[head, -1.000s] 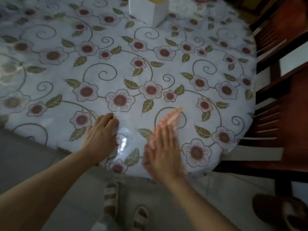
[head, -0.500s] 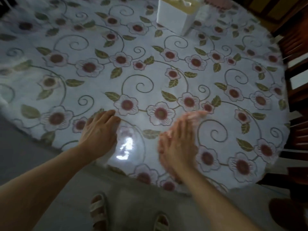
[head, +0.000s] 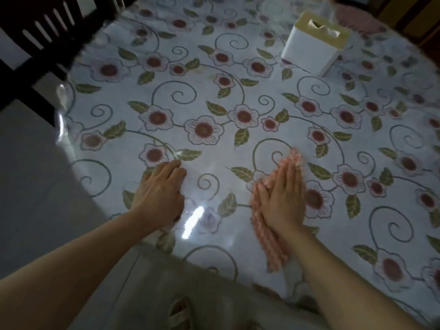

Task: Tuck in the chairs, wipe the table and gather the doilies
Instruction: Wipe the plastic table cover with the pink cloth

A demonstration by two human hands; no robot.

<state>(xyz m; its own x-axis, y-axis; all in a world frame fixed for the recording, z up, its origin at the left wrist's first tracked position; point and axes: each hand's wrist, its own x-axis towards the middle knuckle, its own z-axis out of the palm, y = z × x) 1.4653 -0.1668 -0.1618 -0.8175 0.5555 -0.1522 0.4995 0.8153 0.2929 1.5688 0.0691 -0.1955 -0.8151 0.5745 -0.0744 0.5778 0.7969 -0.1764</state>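
right hand (head: 281, 198) lay flat, fingers straight, pressing pink cloth (head: 264, 225) on table (head: 214, 91) near front edge | left hand (head: 159, 189) rested on table, fingers bent, holding nothing | risk: a long wipe could push tissue box (head: 314, 44) over; cloth tail could slide off the edge

Dim, bluish light; glare streak on the table (head: 190, 221) (edges blurred, bowed).

One head-worn view is aimed forward and steeply down, close over the bench (head: 238, 96), its near edge at 6 o'clock
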